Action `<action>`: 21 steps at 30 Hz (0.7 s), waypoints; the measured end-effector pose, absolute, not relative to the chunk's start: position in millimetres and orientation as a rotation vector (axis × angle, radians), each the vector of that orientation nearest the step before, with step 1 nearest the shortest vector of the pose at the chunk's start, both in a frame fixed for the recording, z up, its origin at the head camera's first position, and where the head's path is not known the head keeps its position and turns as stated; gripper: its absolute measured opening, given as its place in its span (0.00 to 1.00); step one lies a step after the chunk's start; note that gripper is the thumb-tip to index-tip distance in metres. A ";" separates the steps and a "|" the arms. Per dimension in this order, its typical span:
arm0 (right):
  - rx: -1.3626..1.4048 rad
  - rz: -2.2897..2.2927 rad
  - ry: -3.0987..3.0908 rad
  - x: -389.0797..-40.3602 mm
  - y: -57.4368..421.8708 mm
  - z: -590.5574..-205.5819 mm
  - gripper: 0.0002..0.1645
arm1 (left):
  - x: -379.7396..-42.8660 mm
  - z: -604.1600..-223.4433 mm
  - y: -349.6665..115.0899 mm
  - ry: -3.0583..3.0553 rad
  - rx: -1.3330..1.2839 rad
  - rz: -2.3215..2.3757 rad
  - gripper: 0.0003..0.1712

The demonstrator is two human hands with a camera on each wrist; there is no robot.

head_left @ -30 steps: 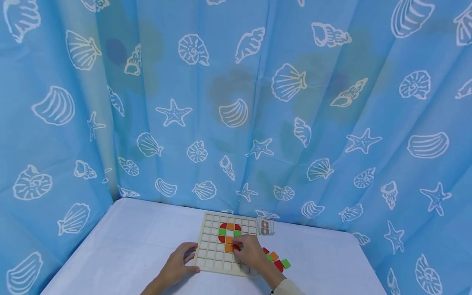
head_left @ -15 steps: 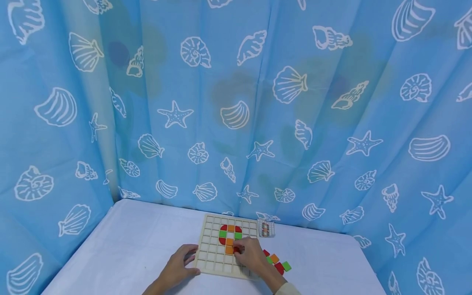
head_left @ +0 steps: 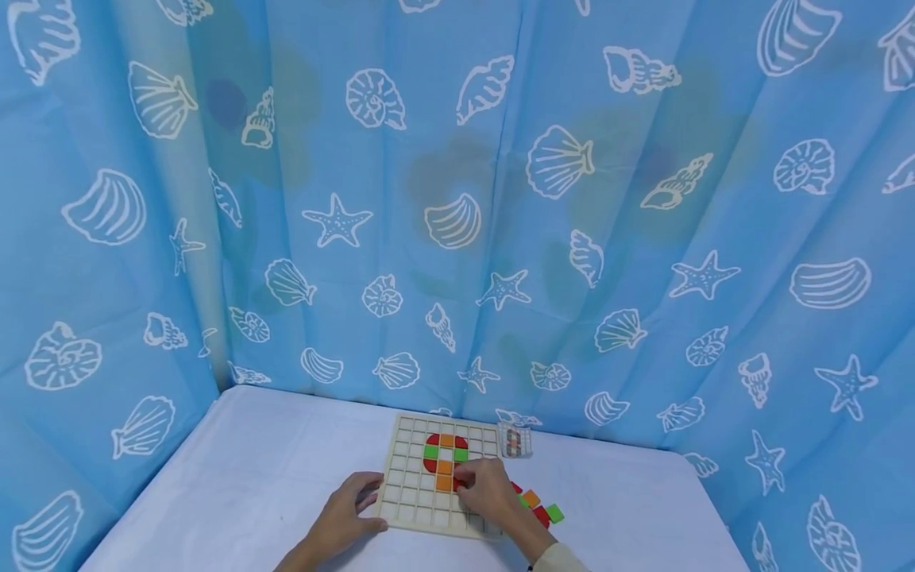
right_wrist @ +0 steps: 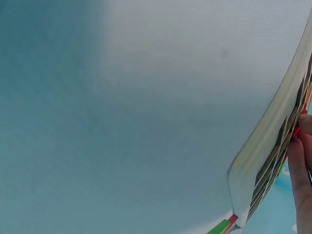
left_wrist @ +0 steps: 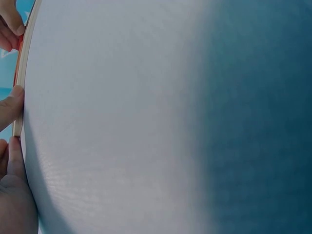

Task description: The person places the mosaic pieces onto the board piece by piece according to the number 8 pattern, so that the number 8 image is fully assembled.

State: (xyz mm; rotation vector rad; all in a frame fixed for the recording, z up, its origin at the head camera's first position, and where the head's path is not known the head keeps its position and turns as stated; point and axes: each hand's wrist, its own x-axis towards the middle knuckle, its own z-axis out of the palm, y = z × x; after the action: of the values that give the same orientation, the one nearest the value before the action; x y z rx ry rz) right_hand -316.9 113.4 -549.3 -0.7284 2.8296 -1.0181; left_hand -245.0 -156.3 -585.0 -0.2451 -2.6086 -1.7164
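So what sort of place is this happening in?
Probably a small curtained-off tabletop workspace: a blue curtain printed with white seashells and starfish hangs behind and on both sides of a white-covered table, which bears a gridded board with coloured tiles.

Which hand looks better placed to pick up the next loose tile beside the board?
Right, probably. The right hand is over the grid board, nearer the loose tiles, though it should first release the red tile it pinches. The left hand is at the board's left edge, farther away.
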 end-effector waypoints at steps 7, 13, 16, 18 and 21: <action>-0.669 -1.027 2.819 -315.5 107.9 -546.6 0.14 | -246.9 -589.6 -156.3 -2.636 -0.216 -1.685 0.45; -0.623 -1.031 2.844 -312.6 108.5 -551.9 0.13 | -244.5 -591.8 -154.3 -2.657 -0.239 -1.658 0.45; -0.664 -1.059 2.850 -311.8 110.2 -551.4 0.13 | -245.8 -592.0 -154.3 -2.650 -0.239 -1.662 0.45; -0.678 -1.089 2.821 -312.7 112.1 -550.2 0.13 | -247.2 -592.2 -155.3 -2.637 -0.237 -1.674 0.45; -0.710 -1.155 2.729 -315.3 117.2 -547.2 0.14 | -248.2 -592.6 -158.0 -2.617 -0.236 -1.685 0.45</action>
State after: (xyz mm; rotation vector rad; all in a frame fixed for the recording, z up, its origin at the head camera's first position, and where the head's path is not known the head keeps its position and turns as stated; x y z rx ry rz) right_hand -315.3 117.2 -547.2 -0.7103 2.7287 -1.1548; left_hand -248.2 -158.0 -592.6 -0.2361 -2.6169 -1.6848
